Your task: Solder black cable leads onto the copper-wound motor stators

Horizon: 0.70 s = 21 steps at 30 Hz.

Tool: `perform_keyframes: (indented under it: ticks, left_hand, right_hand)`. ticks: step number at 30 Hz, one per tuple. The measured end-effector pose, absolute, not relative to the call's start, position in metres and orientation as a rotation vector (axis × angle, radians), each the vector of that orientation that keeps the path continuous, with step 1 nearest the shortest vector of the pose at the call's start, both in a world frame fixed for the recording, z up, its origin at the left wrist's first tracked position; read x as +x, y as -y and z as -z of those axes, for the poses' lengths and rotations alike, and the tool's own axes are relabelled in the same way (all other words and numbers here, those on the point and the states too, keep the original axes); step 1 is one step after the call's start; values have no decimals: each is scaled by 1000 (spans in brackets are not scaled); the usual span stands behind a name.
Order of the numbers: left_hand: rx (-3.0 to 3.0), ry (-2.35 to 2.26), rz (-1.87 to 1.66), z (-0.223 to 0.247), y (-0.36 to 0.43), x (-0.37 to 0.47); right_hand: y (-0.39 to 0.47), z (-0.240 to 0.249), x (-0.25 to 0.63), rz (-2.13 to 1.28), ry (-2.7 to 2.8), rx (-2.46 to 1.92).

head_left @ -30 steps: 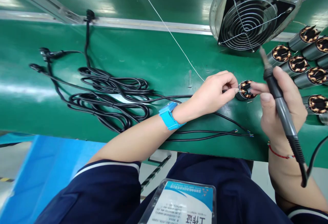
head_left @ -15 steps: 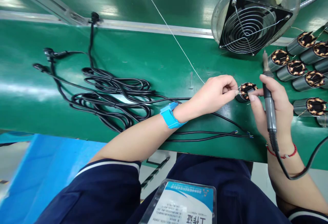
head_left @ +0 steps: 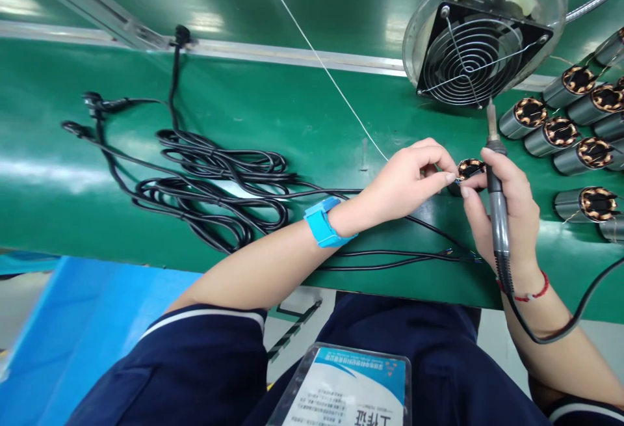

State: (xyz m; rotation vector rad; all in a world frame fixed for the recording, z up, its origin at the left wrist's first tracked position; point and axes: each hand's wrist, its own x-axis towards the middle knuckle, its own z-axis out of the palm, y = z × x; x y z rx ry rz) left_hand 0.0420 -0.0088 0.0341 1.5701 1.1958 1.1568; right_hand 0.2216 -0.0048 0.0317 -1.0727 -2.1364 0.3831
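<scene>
My left hand (head_left: 419, 175), with a blue band at the wrist, pinches something too small to make out at the left edge of a motor stator (head_left: 470, 168) with copper windings. Around the grey handle of a soldering iron (head_left: 498, 211), my right hand (head_left: 507, 205) is wrapped, and the iron's tip points away from me. The thumb and index finger of that hand reach to the near side of the stator, close to the left fingertips. A thin white wire (head_left: 322, 62) runs from the top down to behind my left hand.
Coiled black cables (head_left: 214, 159) lie on the green table (head_left: 302, 114) at the left, their stripped ends near the front edge. A round fan with a wire guard (head_left: 470, 65) stands behind my hands. Several more stators (head_left: 558, 134) sit at the right. A blue sheet (head_left: 97, 322) shows at lower left.
My right hand has moved left with the soldering iron, and its fingers are now nearer my left fingertips. My left hand has barely moved.
</scene>
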Motion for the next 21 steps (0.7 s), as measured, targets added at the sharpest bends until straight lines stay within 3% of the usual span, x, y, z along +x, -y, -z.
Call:
perform_keyframes:
  ticks: [21]
  left_hand:
    - [2099, -1181, -1180, -27, 14, 41]
  right_hand:
    - [1, -25, 216, -441, 1989, -971]
